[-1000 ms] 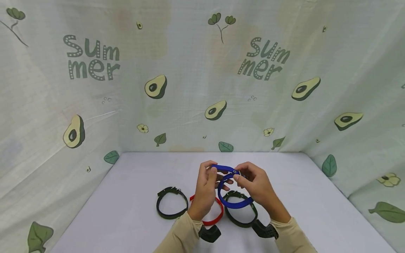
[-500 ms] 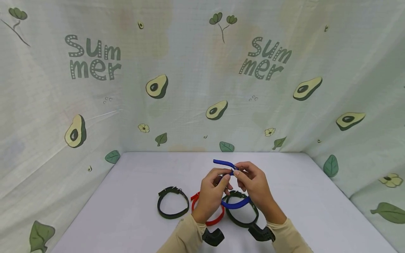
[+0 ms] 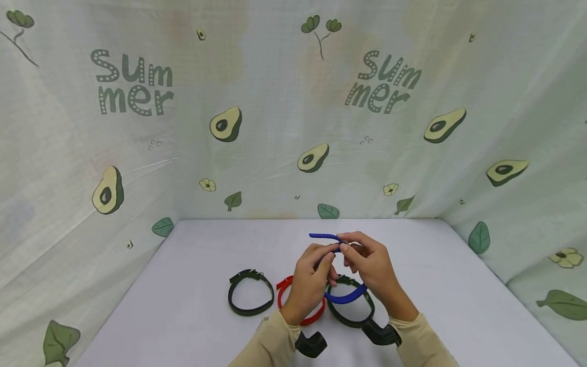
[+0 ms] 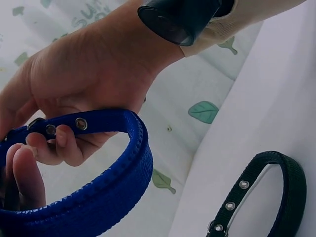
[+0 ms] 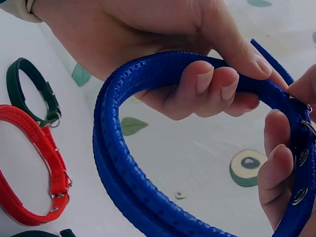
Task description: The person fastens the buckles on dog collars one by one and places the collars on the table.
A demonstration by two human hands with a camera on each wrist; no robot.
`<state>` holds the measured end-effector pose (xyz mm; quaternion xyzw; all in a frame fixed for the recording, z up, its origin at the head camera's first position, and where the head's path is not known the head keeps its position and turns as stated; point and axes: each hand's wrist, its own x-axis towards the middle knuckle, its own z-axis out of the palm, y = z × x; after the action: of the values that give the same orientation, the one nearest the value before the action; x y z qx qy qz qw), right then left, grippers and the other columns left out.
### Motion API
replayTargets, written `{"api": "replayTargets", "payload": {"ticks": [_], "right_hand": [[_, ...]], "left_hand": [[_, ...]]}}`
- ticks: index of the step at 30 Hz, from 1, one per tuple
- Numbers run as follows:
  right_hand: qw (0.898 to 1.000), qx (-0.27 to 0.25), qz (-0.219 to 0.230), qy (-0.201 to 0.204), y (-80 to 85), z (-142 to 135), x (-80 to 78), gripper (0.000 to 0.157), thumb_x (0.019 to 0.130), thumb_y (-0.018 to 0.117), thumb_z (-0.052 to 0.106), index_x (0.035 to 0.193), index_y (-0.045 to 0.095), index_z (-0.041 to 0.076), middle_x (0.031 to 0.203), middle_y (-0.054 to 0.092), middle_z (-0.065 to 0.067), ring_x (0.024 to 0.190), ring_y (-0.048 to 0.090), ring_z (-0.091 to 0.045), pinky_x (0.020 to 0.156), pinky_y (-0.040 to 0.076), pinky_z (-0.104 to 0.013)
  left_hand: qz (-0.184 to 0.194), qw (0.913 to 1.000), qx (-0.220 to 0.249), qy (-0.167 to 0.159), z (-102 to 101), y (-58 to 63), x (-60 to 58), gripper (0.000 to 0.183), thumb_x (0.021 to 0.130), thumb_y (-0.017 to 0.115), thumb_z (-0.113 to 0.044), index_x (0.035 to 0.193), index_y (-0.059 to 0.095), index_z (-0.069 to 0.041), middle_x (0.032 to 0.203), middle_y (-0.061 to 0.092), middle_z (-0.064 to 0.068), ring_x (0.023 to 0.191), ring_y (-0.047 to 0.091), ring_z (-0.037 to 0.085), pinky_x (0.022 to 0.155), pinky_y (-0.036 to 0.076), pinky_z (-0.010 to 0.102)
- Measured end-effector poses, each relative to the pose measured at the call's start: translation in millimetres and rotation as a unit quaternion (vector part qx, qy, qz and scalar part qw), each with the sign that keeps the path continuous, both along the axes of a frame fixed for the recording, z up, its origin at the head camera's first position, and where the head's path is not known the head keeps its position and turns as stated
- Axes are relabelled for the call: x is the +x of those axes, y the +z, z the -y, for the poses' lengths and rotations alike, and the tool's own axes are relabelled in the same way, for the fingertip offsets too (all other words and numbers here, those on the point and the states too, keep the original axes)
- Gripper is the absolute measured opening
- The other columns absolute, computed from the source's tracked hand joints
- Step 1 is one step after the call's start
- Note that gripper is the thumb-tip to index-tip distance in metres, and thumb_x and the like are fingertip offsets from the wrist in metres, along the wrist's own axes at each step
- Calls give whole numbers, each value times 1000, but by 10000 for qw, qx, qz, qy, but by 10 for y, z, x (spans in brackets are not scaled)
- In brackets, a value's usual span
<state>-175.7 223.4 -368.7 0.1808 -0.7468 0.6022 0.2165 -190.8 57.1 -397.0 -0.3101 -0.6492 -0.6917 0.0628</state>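
Both hands hold a blue buckled collar (image 3: 347, 296) above the table. My left hand (image 3: 313, 278) pinches its band close to the buckle; in the right wrist view the left thumb (image 5: 256, 66) lies along the strap. My right hand (image 3: 373, 265) grips the collar at the buckle, its thumb and forefinger near the left fingertips. The free strap end (image 3: 322, 236) sticks out to the left above the fingers. Metal eyelets (image 5: 299, 196) and a metal ring (image 5: 309, 127) show on the band. The fingers mostly hide the buckle in the head view.
On the white table (image 3: 197, 285) lie a dark green collar (image 3: 249, 312) at left, a red collar (image 3: 315, 317) partly behind the left hand, and another dark green collar (image 3: 350, 323) under the blue one. A patterned cloth (image 3: 270, 168) surrounds the table.
My left hand has let go of the strap end and moved right to pinch the band by the buckle. The strap end now stands free. My right hand has stayed at the buckle.
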Motion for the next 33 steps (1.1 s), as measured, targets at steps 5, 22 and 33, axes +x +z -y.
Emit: {"api": "replayTargets", "payload": {"ticks": [5,22,33], "right_hand": [[9998,132,-14,166,23,-25,12,18,97,63,2,115,69,1,80,62,-17,62,61,-21,52,52,-31],[9991,295,175,248,57,-112,21,11,101,58,7,106,63,-2,88,67,-17,70,67,-23,61,58,-36],[9987,502,-5,1,20,-102,-14,6,98,63,5,102,67,3,100,67,-10,79,66,-23,74,57,-31]], "left_hand": [[76,10000,36,-27,23,38,-7,24,106,53,-18,126,65,-11,97,56,6,64,62,19,63,58,29],[315,9989,342,9,121,106,-79,35,97,68,-21,125,51,-8,107,67,8,70,65,18,63,58,33],[240,9994,56,261,126,91,-86,22,97,69,-24,111,63,-8,86,64,8,69,64,17,61,56,29]]}}
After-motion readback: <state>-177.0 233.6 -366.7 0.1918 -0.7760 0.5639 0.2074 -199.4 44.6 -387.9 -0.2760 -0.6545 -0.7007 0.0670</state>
